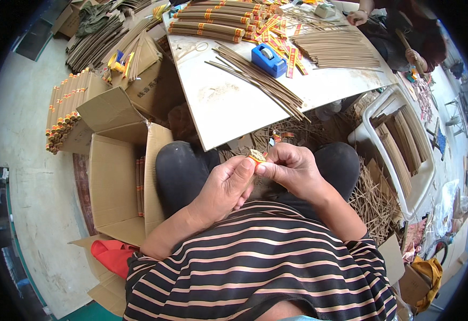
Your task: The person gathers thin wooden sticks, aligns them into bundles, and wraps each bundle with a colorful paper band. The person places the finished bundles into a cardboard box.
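Between my two hands, over my lap, is a bundle of incense sticks (257, 155), its pale end facing up and a red and yellow paper band around it. My left hand (222, 185) is closed around the bundle, thumb near the banded end. My right hand (296, 170) pinches the band from the other side, thumb and fingers pressed together. Most of the bundle's length is hidden by my hands. Ahead on the white table (220, 115) lie loose brown incense sticks (258, 80), a blue tape dispenser (269, 60) and red and yellow paper labels (292, 60).
Banded bundles (210, 24) are stacked at the table's far left. An open cardboard box (117, 184) stands by my left knee, more bundles (65, 107) beyond it. At right are a white bin (363, 131) of sticks and broken sticks (373, 206). A co-worker's hand (357, 18) shows far right.
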A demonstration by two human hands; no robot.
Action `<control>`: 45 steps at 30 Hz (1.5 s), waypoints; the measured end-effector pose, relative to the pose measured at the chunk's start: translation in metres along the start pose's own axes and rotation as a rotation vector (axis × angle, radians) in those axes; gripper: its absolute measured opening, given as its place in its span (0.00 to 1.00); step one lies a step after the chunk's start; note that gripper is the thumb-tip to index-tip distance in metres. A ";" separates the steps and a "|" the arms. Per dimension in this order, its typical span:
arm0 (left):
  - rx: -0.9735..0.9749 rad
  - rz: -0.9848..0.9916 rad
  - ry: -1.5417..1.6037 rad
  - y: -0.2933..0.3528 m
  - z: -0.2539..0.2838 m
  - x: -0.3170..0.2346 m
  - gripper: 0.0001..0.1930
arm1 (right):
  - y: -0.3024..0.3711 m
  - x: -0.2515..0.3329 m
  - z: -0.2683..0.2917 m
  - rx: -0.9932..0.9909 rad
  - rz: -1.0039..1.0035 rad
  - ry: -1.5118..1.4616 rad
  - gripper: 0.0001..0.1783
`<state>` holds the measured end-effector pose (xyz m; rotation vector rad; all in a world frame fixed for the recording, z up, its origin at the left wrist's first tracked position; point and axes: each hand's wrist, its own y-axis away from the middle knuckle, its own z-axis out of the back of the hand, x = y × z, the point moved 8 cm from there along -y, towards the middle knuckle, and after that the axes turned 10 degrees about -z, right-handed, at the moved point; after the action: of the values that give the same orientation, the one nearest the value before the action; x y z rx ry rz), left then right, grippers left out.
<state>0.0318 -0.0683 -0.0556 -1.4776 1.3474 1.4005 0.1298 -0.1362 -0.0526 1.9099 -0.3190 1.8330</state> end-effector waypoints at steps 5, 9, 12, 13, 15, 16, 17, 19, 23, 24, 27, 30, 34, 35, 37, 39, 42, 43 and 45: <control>-0.041 -0.010 -0.028 -0.001 0.001 0.002 0.24 | -0.011 -0.012 0.000 0.045 -0.076 -0.213 0.15; -0.136 -0.030 -0.023 -0.001 0.004 0.004 0.23 | -0.006 0.016 0.017 -0.222 0.091 0.295 0.21; -0.112 -0.032 -0.051 -0.002 0.000 0.002 0.24 | 0.001 0.018 0.018 -0.207 0.024 0.341 0.19; -0.097 -0.032 -0.071 -0.002 0.000 0.004 0.25 | 0.002 0.019 0.017 -0.190 0.043 0.325 0.18; -0.075 -0.026 -0.088 -0.002 -0.002 0.004 0.26 | 0.005 0.022 0.017 -0.164 0.077 0.292 0.16; -0.074 -0.020 -0.085 -0.002 -0.002 0.004 0.26 | 0.006 0.022 0.016 -0.154 0.082 0.275 0.15; -0.073 -0.015 -0.082 -0.002 -0.002 0.004 0.26 | 0.006 0.020 0.015 -0.143 0.087 0.258 0.14; -0.068 -0.014 -0.084 -0.002 -0.004 0.003 0.26 | 0.007 0.019 0.014 -0.127 0.096 0.237 0.14; -0.059 -0.008 -0.111 -0.002 -0.003 0.003 0.27 | 0.008 0.016 0.012 -0.094 0.077 0.175 0.13; -0.074 -0.007 -0.101 -0.002 -0.003 0.004 0.26 | 0.008 0.015 0.012 -0.085 0.063 0.151 0.13; -0.100 -0.006 -0.074 -0.002 -0.002 0.006 0.24 | 0.009 0.015 0.012 -0.105 0.080 0.143 0.13; -0.079 -0.006 -0.084 -0.003 -0.004 0.004 0.24 | 0.010 0.019 0.013 -0.122 0.149 0.190 0.13; -0.054 0.005 -0.129 -0.002 -0.005 0.002 0.25 | 0.010 0.021 0.012 -0.107 0.183 0.230 0.12; -0.056 0.010 -0.132 -0.002 -0.004 0.003 0.25 | 0.010 0.021 0.012 -0.103 0.192 0.233 0.12; -0.052 0.005 -0.133 -0.002 -0.004 0.003 0.24 | 0.010 0.022 0.012 -0.098 0.198 0.233 0.11; -0.045 0.006 -0.136 -0.002 -0.005 0.003 0.24 | 0.011 0.024 0.011 -0.097 0.192 0.228 0.11; -0.039 0.011 -0.139 -0.001 -0.005 0.002 0.23 | 0.010 0.023 0.011 -0.068 0.155 0.225 0.11; -0.040 0.007 -0.137 -0.001 -0.005 0.002 0.23 | 0.010 0.024 0.010 -0.062 0.160 0.226 0.11; -0.049 -0.006 -0.128 0.000 -0.005 0.002 0.23 | 0.011 0.025 0.009 -0.051 0.167 0.228 0.11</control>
<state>0.0331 -0.0731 -0.0567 -1.3971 1.2369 1.5080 0.1346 -0.1464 -0.0258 1.6630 -0.4542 2.1071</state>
